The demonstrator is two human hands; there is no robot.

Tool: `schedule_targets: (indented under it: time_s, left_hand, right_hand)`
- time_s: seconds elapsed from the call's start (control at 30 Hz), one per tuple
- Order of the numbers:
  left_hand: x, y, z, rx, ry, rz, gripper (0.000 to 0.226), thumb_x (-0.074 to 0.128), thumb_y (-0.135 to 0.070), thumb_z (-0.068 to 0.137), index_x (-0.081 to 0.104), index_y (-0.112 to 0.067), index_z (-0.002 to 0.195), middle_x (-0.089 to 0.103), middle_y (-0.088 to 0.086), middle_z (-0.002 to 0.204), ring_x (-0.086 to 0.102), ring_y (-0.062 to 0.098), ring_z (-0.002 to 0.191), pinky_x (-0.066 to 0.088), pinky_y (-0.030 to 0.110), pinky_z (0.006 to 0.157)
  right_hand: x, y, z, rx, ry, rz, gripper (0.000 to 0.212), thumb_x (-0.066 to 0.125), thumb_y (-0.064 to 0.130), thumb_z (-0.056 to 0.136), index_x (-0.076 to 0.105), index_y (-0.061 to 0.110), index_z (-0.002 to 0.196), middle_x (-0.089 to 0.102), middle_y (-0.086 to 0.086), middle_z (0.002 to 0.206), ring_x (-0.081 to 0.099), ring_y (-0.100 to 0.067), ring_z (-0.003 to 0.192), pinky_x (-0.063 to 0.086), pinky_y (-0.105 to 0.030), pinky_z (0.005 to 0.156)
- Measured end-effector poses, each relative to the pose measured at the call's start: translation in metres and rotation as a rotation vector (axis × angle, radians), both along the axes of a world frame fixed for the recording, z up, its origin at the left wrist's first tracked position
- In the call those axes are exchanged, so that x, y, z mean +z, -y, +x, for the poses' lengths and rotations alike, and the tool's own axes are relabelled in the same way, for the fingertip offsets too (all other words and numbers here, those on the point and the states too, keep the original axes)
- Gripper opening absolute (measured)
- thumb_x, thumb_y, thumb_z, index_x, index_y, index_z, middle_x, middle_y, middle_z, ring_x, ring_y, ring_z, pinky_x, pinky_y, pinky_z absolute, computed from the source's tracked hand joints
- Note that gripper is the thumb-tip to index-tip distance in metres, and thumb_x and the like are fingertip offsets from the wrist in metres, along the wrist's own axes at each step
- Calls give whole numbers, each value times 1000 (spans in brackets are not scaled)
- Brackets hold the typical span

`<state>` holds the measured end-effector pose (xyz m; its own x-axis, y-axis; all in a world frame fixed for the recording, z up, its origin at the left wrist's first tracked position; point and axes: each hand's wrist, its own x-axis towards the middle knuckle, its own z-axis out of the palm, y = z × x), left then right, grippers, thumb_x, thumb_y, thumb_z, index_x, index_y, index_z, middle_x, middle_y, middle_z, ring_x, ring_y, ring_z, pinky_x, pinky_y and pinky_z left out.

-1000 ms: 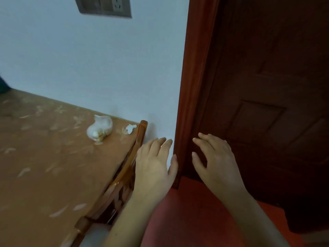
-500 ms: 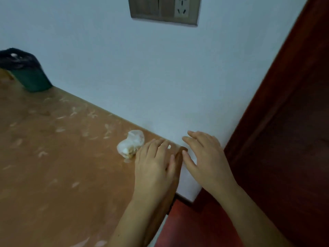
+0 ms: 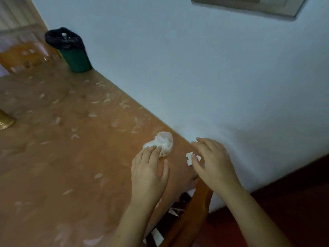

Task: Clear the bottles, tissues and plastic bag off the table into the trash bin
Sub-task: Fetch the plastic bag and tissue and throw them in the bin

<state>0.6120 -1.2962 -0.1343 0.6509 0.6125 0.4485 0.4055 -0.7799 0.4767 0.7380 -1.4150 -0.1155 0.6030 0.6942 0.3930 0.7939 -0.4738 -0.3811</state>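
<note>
A crumpled white plastic bag lies near the table's right corner, close to the wall. My left hand is over the table with its fingertips touching the bag's near side, fingers apart. A small white tissue scrap lies just right of the bag. My right hand hovers over the scrap with spread fingers, its thumb against the paper. The green trash bin with a black liner stands on the table's far end against the wall.
The table carries a brown leaf-patterned cloth. A wooden chair back sits at the table's right edge under my right forearm. A brass-coloured object shows at the left edge. A wall socket plate is above.
The view has swung left from the door toward the table. Both hands moved forward over the table: the left now touches the bag, the right is at the tissue scrap.
</note>
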Motion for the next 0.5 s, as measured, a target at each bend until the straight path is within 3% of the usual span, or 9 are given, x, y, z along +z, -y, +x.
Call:
schedule_targets:
  time_s: [0.1, 0.27, 0.5]
  left_hand:
    - [-9, -6, 14, 17, -31, -42, 41, 46, -30, 78, 62, -8, 109, 65, 6, 109, 59, 26, 104, 43, 37, 88]
    - [-26, -20, 46, 81, -108, -75, 44, 45, -34, 81, 59, -8, 114, 62, 9, 115, 56, 28, 108, 42, 40, 91]
    - [-52, -45, 83, 162, -124, -174, 48, 40, -36, 85, 57, -7, 119, 59, 12, 122, 52, 29, 114, 36, 39, 95]
  right_hand:
    - [-13, -7, 25, 48, -46, -44, 36, 47, 28, 80, 66, 7, 102, 66, -12, 107, 59, -30, 99, 44, -47, 87]
    - [-38, -18, 67, 119, -80, -81, 31, 74, 7, 72, 66, 4, 102, 66, -15, 104, 61, -35, 95, 45, -48, 85]
    - [-83, -34, 115, 301, -165, -218, 36, 61, 24, 70, 67, 7, 101, 68, -10, 100, 62, -30, 91, 46, -42, 83]
